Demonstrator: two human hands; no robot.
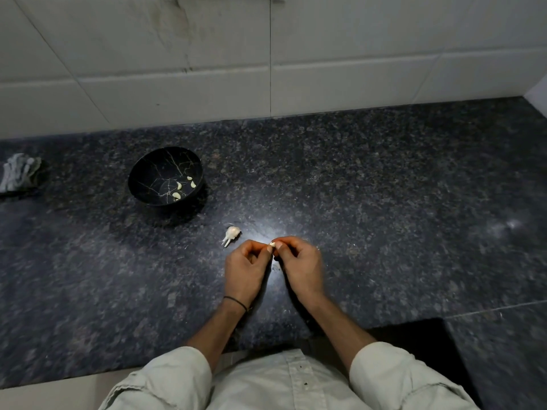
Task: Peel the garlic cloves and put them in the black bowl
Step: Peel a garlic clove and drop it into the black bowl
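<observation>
Nearest: pale shirt [266, 386] at the bottom edge, sleeves rolled up, both forearms reaching out over the dark speckled counter [384, 202]. Thin black band [235, 302] round the left wrist.

left hand [247, 267] and right hand [300, 266] meet over the middle of the counter, fingertips touching. Fingers of both are curled in. Thumb and forefinger of each pinch the same small garlic clove [273, 245]. It sits between the two sets of fingertips and only a pale bit shows, so I can't tell how much skin is on it.

Just beyond the left hand, slightly left: garlic bulb remnant [231, 235] lying on the counter. White, papery, stalk stubs pointing near-left. Apart from both hands, neither touches it. A few tiny pale flecks on the counter around the hands.

Farther and to the left: black bowl [159, 167], upright on the counter, pale crack-like lines inside, well apart from the hands. Four peeled cloves [176, 195] lie inside it, toward the near-right of the bowl.

Far left edge: crumpled grey cloth [19, 173] on the counter, well apart from the bowl.

Farthest: white tiled wall [325, 54] along the counter's back edge, with a dirty streak in its upper part, left of centre.
</observation>
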